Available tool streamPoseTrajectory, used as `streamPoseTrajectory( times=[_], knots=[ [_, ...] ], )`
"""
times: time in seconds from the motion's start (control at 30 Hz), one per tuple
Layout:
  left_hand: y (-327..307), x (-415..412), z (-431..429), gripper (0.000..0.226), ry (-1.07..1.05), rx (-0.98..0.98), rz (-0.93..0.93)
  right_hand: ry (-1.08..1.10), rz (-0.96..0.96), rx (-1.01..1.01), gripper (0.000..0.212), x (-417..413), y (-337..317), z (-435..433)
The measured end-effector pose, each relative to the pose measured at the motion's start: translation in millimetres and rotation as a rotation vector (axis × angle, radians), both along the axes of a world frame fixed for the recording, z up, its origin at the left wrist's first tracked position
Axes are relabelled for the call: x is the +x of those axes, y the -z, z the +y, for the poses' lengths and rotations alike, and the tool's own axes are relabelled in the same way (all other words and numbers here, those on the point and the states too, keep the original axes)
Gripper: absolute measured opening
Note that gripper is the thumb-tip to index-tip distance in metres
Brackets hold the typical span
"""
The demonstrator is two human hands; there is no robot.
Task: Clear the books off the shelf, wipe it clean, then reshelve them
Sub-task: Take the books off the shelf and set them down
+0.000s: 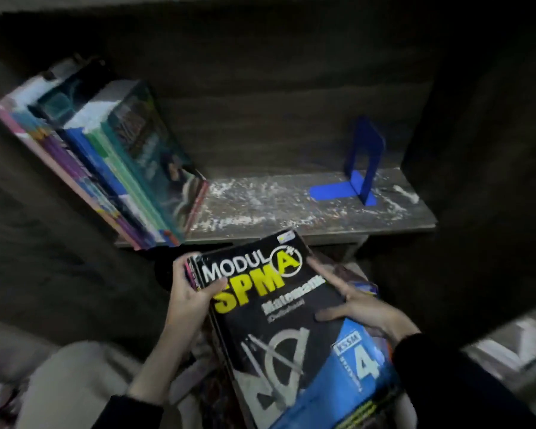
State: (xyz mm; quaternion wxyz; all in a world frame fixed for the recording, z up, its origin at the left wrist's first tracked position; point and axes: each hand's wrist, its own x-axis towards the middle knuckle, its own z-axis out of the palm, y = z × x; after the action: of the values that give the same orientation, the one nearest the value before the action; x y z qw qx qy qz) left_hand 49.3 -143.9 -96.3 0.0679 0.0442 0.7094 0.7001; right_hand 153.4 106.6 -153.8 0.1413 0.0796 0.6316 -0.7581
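I hold a stack of books [279, 323] below the shelf's front edge; the top one is black and blue with "MODUL SPM A+" on its cover. My left hand [190, 294] grips the stack's left edge, thumb on the cover. My right hand [361, 308] grips the right edge, thumb laid across the cover. The dark wooden shelf [291, 209] is dusty with white specks. A row of colourful books [112, 159] leans to the left at the shelf's left end. A blue bookend [361, 162] stands at the right.
Dark side panels close the shelf on the left and right, with a dark back wall behind. More books [358, 278] lie under the held stack by my right hand. Pale fabric over my knee [75, 382] fills the lower left.
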Motion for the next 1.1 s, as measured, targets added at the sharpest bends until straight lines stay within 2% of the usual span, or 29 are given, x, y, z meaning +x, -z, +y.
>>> streamPoseTrajectory(
  times=[0.1, 0.2, 0.23, 0.3, 0.43, 0.57, 0.77, 0.93, 1.1],
  knots=[
    [66.5, -2.5, 7.5, 0.055, 0.019, -0.17, -0.196, -0.07, -0.107, 0.196, 0.084, 19.1, 42.3, 5.5],
    [111.1, -2.1, 31.6, 0.061, 0.102, -0.322, -0.181, 0.006, -0.283, 0.224, 0.076, 36.2, 80.9, 16.1],
    [121.7, -0.7, 44.1, 0.065, 0.179, -0.386, -0.14, 0.042, -0.338, 0.201, 0.074, 41.2, 91.3, 21.7],
    [145.9, -2.3, 71.6, 0.059, 0.361, -0.485, -0.081, 0.102, -0.392, 0.171, 0.074, 47.4, 108.5, 36.6],
    [176.2, -10.2, 135.0, 0.062, 0.603, -0.521, -0.29, 0.318, -0.43, 0.29, 0.081, 48.6, 125.2, 77.9],
    [195.6, -18.4, 195.0, 0.069, 0.618, -0.489, -0.311, 0.468, -0.485, 0.568, 0.082, 41.3, 134.2, 114.5],
    [244.9, -30.6, 237.7, 0.058, 0.525, -0.543, -0.227, 0.408, -0.598, 0.847, 0.082, 23.3, 155.9, 130.7],
    [270.0, -30.4, 244.8, 0.061, 0.484, -0.625, -0.175, 0.395, -0.712, 0.921, 0.07, 22.7, 165.8, 131.1],
    [275.1, -28.8, 244.3, 0.062, 0.502, -0.668, -0.148, 0.427, -0.765, 0.957, 0.07, 24.1, 174.8, 126.0]
  ],
)
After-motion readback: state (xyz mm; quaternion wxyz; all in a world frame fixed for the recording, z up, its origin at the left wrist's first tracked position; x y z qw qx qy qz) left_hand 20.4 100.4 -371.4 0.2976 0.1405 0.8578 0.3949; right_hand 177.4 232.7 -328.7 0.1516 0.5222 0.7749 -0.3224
